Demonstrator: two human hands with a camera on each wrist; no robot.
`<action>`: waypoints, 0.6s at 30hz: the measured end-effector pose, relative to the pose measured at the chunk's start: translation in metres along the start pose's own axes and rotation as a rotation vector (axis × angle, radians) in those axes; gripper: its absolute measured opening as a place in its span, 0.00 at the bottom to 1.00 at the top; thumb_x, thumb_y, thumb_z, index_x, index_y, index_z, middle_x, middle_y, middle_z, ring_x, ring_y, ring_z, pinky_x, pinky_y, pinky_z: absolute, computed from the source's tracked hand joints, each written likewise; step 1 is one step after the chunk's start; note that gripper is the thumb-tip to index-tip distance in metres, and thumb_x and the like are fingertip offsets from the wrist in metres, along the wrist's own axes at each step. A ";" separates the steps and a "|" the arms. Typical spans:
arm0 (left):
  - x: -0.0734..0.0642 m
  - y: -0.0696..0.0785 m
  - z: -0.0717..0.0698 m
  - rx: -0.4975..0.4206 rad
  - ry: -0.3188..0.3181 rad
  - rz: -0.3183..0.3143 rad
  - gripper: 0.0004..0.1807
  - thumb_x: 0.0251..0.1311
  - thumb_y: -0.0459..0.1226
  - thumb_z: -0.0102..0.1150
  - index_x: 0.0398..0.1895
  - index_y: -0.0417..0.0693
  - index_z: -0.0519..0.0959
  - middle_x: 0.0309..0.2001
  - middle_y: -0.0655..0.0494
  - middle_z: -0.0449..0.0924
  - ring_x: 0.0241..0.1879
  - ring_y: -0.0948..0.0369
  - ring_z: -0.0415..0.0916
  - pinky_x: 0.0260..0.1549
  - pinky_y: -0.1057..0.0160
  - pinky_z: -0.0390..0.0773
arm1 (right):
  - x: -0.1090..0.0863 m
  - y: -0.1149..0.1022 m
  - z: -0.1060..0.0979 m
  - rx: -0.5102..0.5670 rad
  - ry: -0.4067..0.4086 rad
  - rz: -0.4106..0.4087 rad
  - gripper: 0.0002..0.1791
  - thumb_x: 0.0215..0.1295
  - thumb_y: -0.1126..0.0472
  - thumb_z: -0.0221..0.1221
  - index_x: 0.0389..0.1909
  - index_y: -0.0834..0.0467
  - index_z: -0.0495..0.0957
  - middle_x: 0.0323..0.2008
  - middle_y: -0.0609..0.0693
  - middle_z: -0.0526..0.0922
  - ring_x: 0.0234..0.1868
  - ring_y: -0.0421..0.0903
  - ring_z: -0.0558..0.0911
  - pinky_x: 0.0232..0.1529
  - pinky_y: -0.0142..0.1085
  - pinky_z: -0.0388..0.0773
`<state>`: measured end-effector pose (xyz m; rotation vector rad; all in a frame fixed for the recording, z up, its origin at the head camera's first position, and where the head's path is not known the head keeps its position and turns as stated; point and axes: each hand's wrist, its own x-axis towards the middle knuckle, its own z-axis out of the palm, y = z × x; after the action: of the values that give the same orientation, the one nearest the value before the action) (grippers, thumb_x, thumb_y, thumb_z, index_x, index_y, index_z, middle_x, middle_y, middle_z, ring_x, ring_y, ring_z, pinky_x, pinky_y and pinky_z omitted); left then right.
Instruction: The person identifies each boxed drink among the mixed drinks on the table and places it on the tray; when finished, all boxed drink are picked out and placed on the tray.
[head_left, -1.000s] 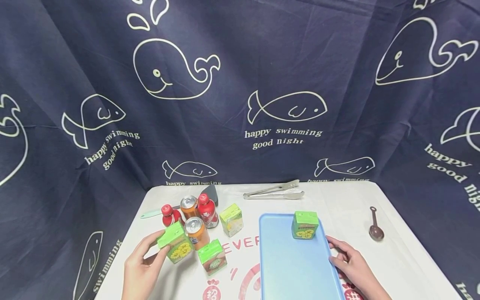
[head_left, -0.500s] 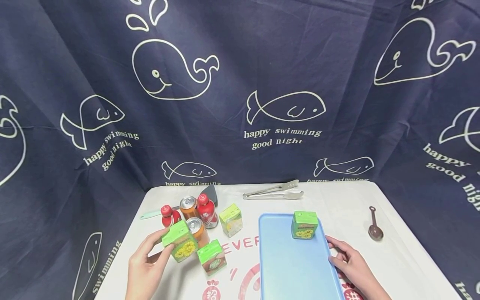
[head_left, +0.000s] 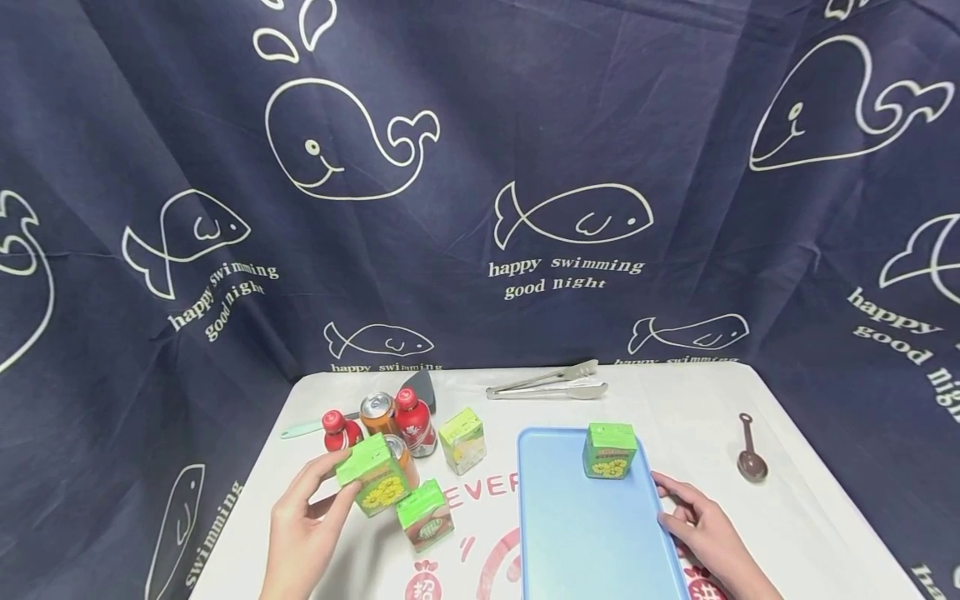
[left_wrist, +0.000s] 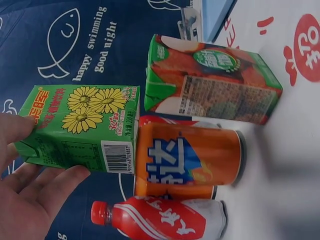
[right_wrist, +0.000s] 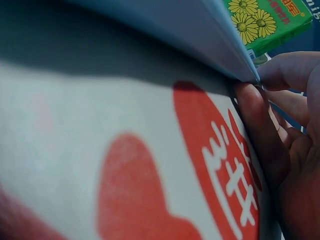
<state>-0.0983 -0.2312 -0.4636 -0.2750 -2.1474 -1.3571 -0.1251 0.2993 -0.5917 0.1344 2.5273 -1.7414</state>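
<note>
My left hand (head_left: 311, 517) grips a green drink carton (head_left: 378, 483) with yellow flowers printed on it, thumb on one side and fingers on the other. In the left wrist view the carton is held above the table, close beside an orange soda can (left_wrist: 192, 155) and a brown-and-green drink carton (left_wrist: 215, 75). At the right, my right hand (head_left: 705, 525) pinches the right rim of a light blue tray (head_left: 592, 542). A second flower-printed green carton (head_left: 610, 451) stands on the tray's far right part.
Behind the held carton are two red-capped bottles (head_left: 415, 423) and another orange can (head_left: 377, 412). A yellow-green carton (head_left: 462, 442) stands left of the tray. A spatula (head_left: 422, 390) and metal tongs (head_left: 551, 383) lie at the back; a brown spoon (head_left: 752, 458) is at right.
My left hand has moved to the right and slightly away from me with the green carton, which now covers more of the near orange can. The right hand and tray stay in place.
</note>
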 end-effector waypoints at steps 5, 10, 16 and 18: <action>0.001 0.002 0.008 -0.012 -0.011 -0.002 0.28 0.54 0.18 0.72 0.59 0.44 0.83 0.56 0.49 0.83 0.52 0.67 0.81 0.39 0.65 0.88 | 0.000 0.000 0.000 0.003 -0.005 -0.003 0.34 0.66 0.70 0.65 0.74 0.63 0.69 0.52 0.56 0.76 0.24 0.40 0.74 0.16 0.32 0.74; 0.002 0.004 0.016 -0.011 -0.027 -0.001 0.28 0.55 0.20 0.73 0.59 0.46 0.83 0.55 0.52 0.83 0.47 0.65 0.77 0.39 0.65 0.88 | 0.000 0.001 0.000 0.004 -0.007 -0.008 0.34 0.67 0.70 0.65 0.74 0.64 0.69 0.52 0.56 0.76 0.24 0.40 0.74 0.16 0.33 0.74; 0.004 0.006 0.023 -0.017 -0.053 -0.004 0.27 0.56 0.21 0.73 0.59 0.48 0.83 0.55 0.54 0.82 0.49 0.65 0.76 0.39 0.63 0.89 | -0.001 -0.001 0.000 -0.005 0.001 -0.012 0.34 0.66 0.70 0.65 0.73 0.63 0.70 0.51 0.56 0.76 0.23 0.40 0.74 0.15 0.33 0.74; 0.005 0.007 0.026 -0.025 -0.060 -0.006 0.27 0.56 0.21 0.73 0.59 0.48 0.83 0.56 0.53 0.83 0.50 0.65 0.78 0.39 0.62 0.89 | -0.001 -0.002 0.000 -0.006 0.002 -0.013 0.34 0.66 0.70 0.65 0.73 0.64 0.70 0.51 0.56 0.76 0.23 0.40 0.74 0.15 0.33 0.74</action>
<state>-0.1083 -0.2055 -0.4641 -0.3238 -2.1831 -1.3961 -0.1245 0.2987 -0.5900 0.1199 2.5403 -1.7395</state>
